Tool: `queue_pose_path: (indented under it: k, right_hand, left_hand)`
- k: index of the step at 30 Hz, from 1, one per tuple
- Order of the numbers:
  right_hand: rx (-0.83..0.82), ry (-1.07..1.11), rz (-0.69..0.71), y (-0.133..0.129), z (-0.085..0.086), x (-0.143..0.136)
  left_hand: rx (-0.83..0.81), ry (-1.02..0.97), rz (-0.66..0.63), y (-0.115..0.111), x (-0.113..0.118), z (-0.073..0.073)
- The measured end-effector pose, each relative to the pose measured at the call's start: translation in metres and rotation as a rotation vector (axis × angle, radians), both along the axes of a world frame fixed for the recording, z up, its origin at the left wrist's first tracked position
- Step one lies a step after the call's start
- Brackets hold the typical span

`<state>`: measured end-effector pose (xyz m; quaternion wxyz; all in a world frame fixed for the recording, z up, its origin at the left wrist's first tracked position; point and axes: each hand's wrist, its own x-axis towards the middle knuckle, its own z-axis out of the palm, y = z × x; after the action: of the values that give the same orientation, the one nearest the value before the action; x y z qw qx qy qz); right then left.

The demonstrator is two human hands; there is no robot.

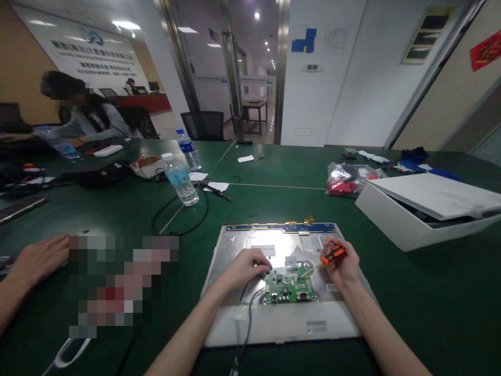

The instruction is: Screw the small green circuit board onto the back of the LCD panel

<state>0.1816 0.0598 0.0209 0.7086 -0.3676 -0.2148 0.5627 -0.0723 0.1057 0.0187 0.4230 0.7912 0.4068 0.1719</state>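
Note:
A flat silver display panel (230, 261) lies back side up on the table in front of me. On its middle sits a green circuit board (289, 287), with dark cables (251, 313) running off its left side. My left hand (247, 269) has its fingers closed at the board's upper left corner, thumb and fingertips against the edge. In my right hand (344, 263) is a screwdriver (333, 255) with an orange and black handle, its shaft slanting down left to the board's upper right part. Whether the tip sits in a screw is too small to tell.
Another person's hand (41, 258) rests on the table at left. Water bottles (180, 180), a soldering iron (217, 192) and its looped cord stand or lie beyond. At right are an open white box (410, 224) and a plastic bag with red items (348, 180).

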Motion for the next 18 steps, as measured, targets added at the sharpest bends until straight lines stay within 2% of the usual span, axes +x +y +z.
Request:
queue_pose_path:
  k: [12,18]
  right_hand:
    - [-0.022,-0.060,-0.008,-0.001,0.000,-0.006]
    - [-0.016,-0.135,0.006,-0.001,0.013,-0.015]
  left_hand:
    - [-0.001,0.057,0.048,-0.001,0.000,0.004]
    - [-0.017,0.012,-0.017,0.000,-0.003,0.008]
